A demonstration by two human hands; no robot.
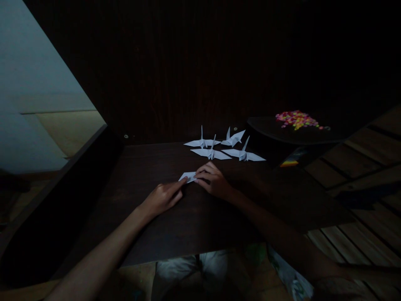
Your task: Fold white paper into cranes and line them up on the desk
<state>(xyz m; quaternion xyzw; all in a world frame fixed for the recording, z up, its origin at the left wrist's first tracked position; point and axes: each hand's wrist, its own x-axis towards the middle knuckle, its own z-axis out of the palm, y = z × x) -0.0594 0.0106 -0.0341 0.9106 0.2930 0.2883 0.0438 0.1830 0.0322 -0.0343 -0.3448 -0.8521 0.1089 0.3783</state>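
A small piece of folded white paper [189,176] lies on the dark wooden desk top in front of me. My left hand [164,195] presses its left part with an extended finger, the other fingers curled under. At the paper's right end, my right hand [212,179] is closed on it with thumb and fingertips, which partly cover it. Just beyond my hands stand several white paper cranes with wings spread: a back left crane [203,143], a back right crane [232,139], a front left crane [211,154] and a front right crane [243,155].
A dark upright panel [175,75] rises behind the cranes. To the right, a raised dark shelf [266,127] bears a heap of small pink, red and yellow pieces [297,119]. A low side board [59,196] bounds the desk on the left. Slatted wood [372,234] lies at the right.
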